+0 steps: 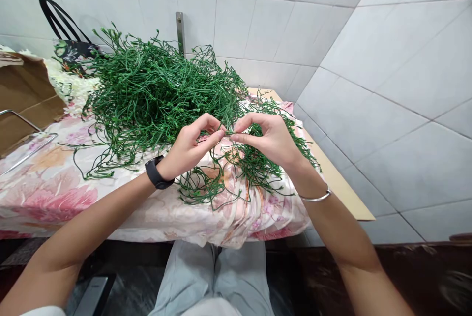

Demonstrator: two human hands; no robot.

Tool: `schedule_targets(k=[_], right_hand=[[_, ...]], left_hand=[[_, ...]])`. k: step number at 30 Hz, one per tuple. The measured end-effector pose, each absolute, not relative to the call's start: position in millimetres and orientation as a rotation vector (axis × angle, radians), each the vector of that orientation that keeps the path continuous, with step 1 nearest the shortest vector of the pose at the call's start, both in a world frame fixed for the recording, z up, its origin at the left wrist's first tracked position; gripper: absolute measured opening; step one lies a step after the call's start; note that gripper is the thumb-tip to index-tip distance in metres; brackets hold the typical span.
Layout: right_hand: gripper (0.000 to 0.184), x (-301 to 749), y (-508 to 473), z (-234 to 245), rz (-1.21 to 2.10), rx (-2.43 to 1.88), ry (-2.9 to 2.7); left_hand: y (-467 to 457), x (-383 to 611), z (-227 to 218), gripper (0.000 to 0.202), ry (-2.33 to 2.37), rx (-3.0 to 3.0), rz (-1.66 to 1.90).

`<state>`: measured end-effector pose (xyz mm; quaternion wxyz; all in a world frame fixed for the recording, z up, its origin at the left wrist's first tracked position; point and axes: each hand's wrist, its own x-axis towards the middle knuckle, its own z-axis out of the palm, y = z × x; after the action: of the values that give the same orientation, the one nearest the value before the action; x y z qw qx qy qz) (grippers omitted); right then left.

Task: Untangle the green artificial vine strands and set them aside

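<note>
A big tangled heap of green artificial stems (155,90) lies on a table covered by a pink floral cloth (55,188). My left hand (193,146), with a black watch at the wrist, pinches a thin green stem (227,132) between thumb and forefinger. My right hand (267,139), with a silver bangle on the wrist, pinches the same stem from the other side, fingertips almost touching the left ones. Both hands hover above a smaller bunch of stems (236,173) near the table's front edge.
A brown cardboard box (25,95) and a metal wire frame (25,134) stand at the left. White flowers (70,85) and a black-handled bag (70,41) sit behind the heap. Tiled walls close in at back and right. My knees (214,276) are under the table.
</note>
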<state>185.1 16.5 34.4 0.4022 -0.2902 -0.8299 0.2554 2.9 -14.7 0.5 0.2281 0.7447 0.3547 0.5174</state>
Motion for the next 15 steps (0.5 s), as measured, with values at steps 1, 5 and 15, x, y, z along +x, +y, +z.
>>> schedule_targets(k=[1, 5, 15], right_hand=[[0.019, 185.2, 16.3, 34.4, 0.642, -0.742, -2.114], [0.015, 185.0, 15.5, 33.9, 0.671, -0.784, -2.201], [0.028, 184.8, 16.0, 31.7, 0.614, -0.825, -2.430]], left_hand=[[-14.4, 3.5, -0.5, 0.012, 0.957, 2.031, 1.396], [-11.9, 4.1, -4.2, 0.012, 0.941, 2.045, 1.330], [-12.2, 3.4, -5.6, 0.016, 1.163, 2.408, 1.253]])
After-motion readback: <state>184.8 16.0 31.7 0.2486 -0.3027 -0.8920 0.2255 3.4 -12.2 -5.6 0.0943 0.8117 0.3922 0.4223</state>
